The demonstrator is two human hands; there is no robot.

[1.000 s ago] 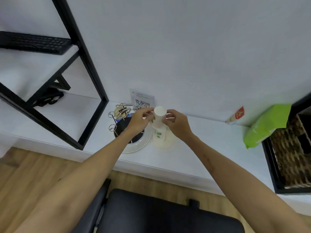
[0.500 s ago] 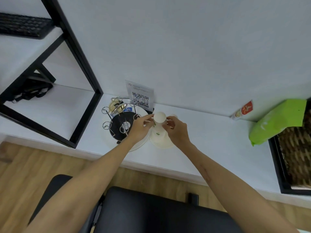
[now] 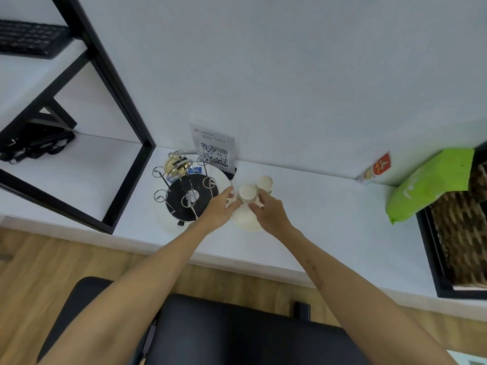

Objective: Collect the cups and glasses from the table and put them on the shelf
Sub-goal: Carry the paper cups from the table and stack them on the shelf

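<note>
White counter [image 3: 329, 219]: runs left to right along the white wall, wood floor on its near side.

Black-framed shelf unit [image 3: 105, 83]: far left, standing on the counter; a black keyboard [image 3: 29, 38] lies on its upper board and a black bag [image 3: 34, 143] on the lower level.

Black chair [image 3: 224, 333]: near centre, below the forearms.

Wicker basket [image 3: 458, 227]: right edge, in a black frame.

Green packet [image 3: 429, 185]: right, leaning against the basket.

Wire cup rack [image 3: 189, 191]: black round base on a white plate, left of centre, just left of the hands.

QR-code card [image 3: 214, 148]: upright against the wall, behind the rack.

Small red-and-white sachet [image 3: 375, 169]: against the wall, left of the green packet.

White saucer [image 3: 246, 222]: on the counter under the hands.

Left hand [image 3: 220, 209]: fingers curled against the left side of the near cup.

Right hand [image 3: 268, 209]: fingers curled round the right side of the same cup.

Near cup [image 3: 247, 192]: white paper cup, upside down, pinched between both hands above the saucer.

Far cup [image 3: 264, 182]: second white cup, upside down, just behind and right of the near cup, touching or almost touching the right fingertips.
</note>
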